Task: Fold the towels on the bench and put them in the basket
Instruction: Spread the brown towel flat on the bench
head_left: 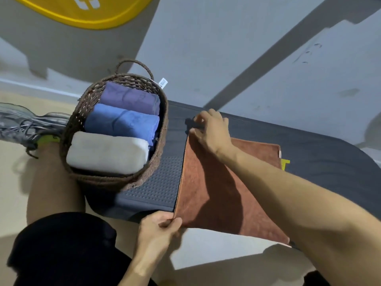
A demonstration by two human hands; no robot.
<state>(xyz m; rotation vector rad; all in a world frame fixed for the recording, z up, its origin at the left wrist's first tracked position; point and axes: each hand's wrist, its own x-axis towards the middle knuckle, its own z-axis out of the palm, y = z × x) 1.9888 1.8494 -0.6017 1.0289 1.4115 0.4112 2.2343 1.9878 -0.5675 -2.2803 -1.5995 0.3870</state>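
A rust-brown towel [216,188] lies flat on the dark grey bench [160,182], its near edge hanging over the bench's front. My left hand [158,230] pinches the towel's near left corner. My right hand [212,131] pinches its far left corner, my forearm crossing over the cloth. A brown woven basket [68,129] stands on the bench's left end. It holds three rolled towels: a purple one [129,100] at the back, a blue one [121,122] in the middle and a white one [107,153] in front.
My bare left knee [51,174] and a grey shoe [26,124] are left of the basket. A yellow mat [82,15] lies on the floor far back. A yellow mark [285,164] shows on the bench past the towel's right edge.
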